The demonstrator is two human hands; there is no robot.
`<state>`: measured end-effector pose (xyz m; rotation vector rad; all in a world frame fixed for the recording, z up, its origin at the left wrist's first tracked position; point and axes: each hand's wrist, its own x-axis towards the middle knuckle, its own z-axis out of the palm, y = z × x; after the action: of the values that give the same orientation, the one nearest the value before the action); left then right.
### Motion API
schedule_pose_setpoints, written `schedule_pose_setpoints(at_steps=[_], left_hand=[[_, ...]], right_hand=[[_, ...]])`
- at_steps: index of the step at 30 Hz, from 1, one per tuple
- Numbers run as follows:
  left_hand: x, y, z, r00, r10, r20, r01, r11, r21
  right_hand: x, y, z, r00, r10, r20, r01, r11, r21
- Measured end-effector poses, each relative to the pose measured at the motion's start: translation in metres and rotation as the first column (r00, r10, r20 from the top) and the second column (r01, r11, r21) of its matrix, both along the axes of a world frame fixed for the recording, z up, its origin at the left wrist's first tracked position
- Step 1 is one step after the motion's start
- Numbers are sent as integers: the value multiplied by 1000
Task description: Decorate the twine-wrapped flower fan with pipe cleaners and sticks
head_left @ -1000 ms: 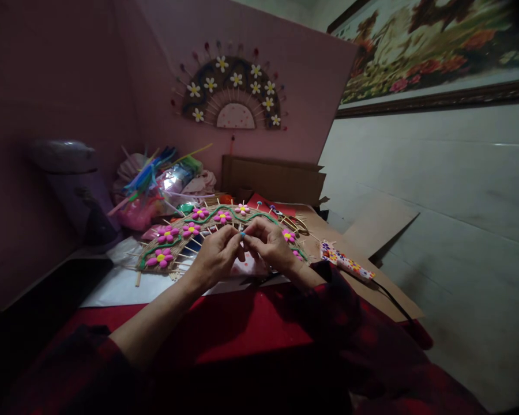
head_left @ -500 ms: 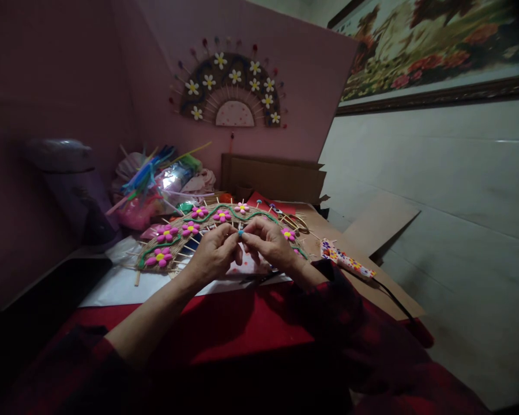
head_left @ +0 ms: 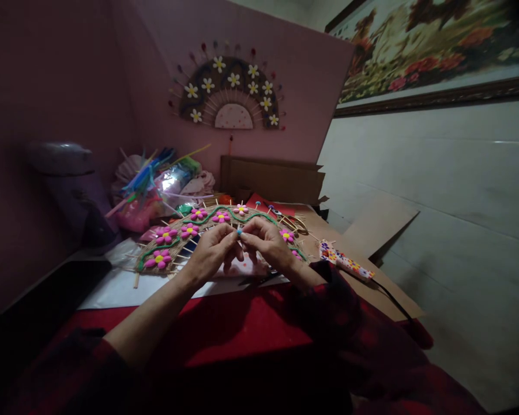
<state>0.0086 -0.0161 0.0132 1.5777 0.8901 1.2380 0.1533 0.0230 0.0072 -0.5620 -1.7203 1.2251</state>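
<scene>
My left hand [head_left: 214, 249] and my right hand [head_left: 270, 243] meet fingertip to fingertip, pinching a small blue lump of clay [head_left: 239, 232] between them. Both are closed on it above the inner edge of a fan-shaped craft piece [head_left: 210, 219]. That piece is covered in brown twine, with pink clay flowers [head_left: 158, 259], a wavy green strip and thin sticks poking out around it. Two sticks at its top right carry small clay tips, one a blue one [head_left: 258, 204]. Its pale dotted centre [head_left: 242, 266] is partly hidden behind my hands.
A flower-patterned glue gun [head_left: 346, 262] with a black cord lies on cardboard at the right. Scissors [head_left: 296, 223] rest behind my right hand. Bagged materials [head_left: 160, 184] pile up at the back left, beside a thermos [head_left: 75, 190]. A finished fan [head_left: 233, 86] hangs on the pink board.
My hands stay in nearly the same place, fingers shifting only slightly around the blue clay. The whole view has tilted a touch.
</scene>
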Motion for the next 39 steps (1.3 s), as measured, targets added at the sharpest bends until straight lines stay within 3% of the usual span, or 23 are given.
schedule_pose_setpoints(at_steps=[5, 8, 11, 13, 17, 23, 30, 36, 39], left_hand=[[-2, 2, -1, 1000, 16, -11, -16, 1000, 2], [-1, 3, -2, 997, 65, -49, -64, 998, 17], [0, 4, -4, 985, 132, -113, -124, 990, 70], [0, 5, -5, 977, 160, -142, -146, 984, 102], [-3, 7, -7, 961, 196, -194, -170, 975, 144], [-8, 3, -7, 922, 207, -327, -144, 968, 206], [-5, -3, -8, 813, 376, -445, -217, 905, 367], [-2, -8, -8, 805, 376, -459, -260, 919, 297], [-1, -6, -11, 821, 393, -413, -303, 915, 267]], right_hand=[[1, -1, 1, 998, -49, 46, 47, 998, 38], [1, 0, -1, 977, -148, 152, 115, 972, 204], [2, 0, -2, 938, -264, 223, 157, 900, 407], [3, 0, -1, 926, -287, 245, 150, 876, 459], [5, 0, 1, 919, -262, 294, 96, 872, 480], [6, 1, -3, 884, -318, 344, 66, 810, 582], [0, -4, -7, 869, -354, 347, 96, 808, 582], [-8, -14, -13, 850, -416, 324, 153, 783, 603], [-12, -16, -16, 850, -431, 303, 207, 801, 561]])
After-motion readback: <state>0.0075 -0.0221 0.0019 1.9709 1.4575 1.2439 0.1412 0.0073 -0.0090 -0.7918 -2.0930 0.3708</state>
